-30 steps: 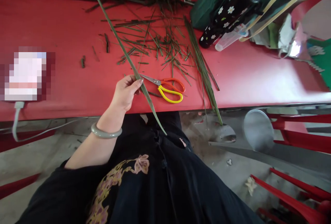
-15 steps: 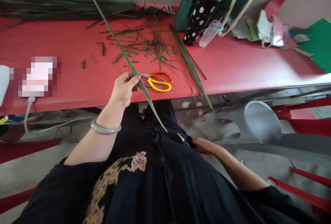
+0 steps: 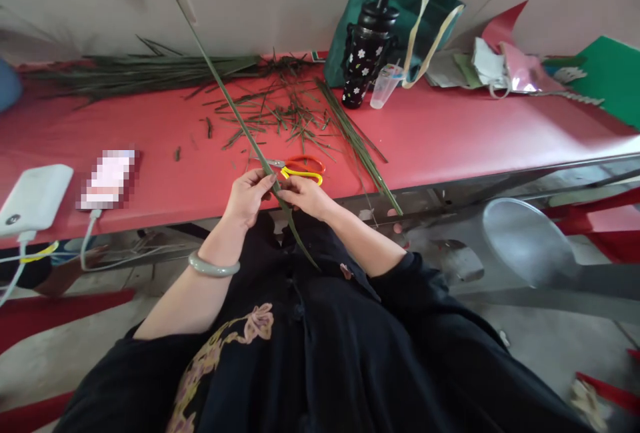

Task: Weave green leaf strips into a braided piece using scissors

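Observation:
A long green leaf strip (image 3: 233,107) runs from the top of the view down toward my lap, its tapered end hanging below my hands. My left hand (image 3: 253,194) pinches it between thumb and fingers over the table's front edge. Right beside it, my right hand (image 3: 304,195) is closed on the same strip, slightly lower down. Just behind my hands lie scissors (image 3: 303,169) with one red and one yellow handle loop. Short leaf scraps (image 3: 295,119) are scattered on the red table (image 3: 430,143) beyond them.
A bundle of leaves (image 3: 165,73) lies along the wall, and more strips (image 3: 357,143) overhang the front edge. A black flowered tumbler (image 3: 361,63), plastic cup (image 3: 385,89) and green bag (image 3: 345,46) stand behind. At left are a phone (image 3: 110,176) and white power bank (image 3: 37,198) with cables.
My right hand has come up from beside my lap and taken hold of the strip next to my left hand. The view has shifted, showing the power bank more fully.

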The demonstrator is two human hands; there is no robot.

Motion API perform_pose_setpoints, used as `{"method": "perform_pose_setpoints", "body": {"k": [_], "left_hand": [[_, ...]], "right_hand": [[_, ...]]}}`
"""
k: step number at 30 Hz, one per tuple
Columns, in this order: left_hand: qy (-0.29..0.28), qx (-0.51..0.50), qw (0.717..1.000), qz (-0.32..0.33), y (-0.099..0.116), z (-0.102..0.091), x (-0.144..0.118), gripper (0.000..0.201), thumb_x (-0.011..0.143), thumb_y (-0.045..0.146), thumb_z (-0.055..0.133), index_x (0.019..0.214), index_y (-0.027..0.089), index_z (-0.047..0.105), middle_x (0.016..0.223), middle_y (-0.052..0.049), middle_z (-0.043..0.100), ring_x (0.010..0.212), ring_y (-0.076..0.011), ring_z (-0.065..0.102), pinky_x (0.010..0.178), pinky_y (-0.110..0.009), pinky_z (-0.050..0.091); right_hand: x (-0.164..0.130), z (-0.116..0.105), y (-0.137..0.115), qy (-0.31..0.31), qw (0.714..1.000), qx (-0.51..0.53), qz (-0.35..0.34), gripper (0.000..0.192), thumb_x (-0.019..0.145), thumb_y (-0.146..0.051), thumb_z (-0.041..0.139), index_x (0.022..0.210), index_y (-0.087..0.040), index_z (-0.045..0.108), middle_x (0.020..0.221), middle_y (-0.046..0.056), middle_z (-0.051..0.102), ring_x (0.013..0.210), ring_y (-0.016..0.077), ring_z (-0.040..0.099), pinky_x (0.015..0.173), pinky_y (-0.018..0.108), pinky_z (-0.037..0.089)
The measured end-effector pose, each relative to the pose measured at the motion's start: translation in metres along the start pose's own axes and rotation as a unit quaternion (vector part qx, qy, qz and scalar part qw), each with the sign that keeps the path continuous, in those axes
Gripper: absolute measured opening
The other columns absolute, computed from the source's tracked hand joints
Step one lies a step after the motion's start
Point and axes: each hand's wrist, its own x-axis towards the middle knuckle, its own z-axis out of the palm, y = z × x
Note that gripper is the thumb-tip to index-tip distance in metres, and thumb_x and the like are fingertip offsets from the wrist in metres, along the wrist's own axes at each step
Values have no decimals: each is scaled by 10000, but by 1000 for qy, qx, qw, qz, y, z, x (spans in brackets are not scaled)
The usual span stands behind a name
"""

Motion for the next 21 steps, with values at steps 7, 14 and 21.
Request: {"method": "perform_pose_setpoints", "body": {"k": [7,14,21], "left_hand": [[86,65,994,28,-5,-25,26,204,586,308,679,621,136,575,524,24,532,448,-55,455,425,-168,361],[29,46,998,-18,-27,-20,35,132,571,231,663,630,134,595,593,6,576,535,-87,520,504,-193,418],[67,31,997,31,-28,-15,36,68,594,189,627,621,137,593,574,16,563,524,-72,497,503,-178,398]], "right_hand": [[43,20,1,49,991,-120,-35,142,710,-288,550,754,-157,515,692,-17,549,642,108,504,626,242,389],[47,16,18,83,980,-178,7,91,724,-265,512,753,-185,481,604,-42,491,559,108,450,580,245,368],[49,15,22,53,987,-152,3,115,708,-278,524,752,-175,501,619,-36,514,579,107,477,607,246,402]]}}
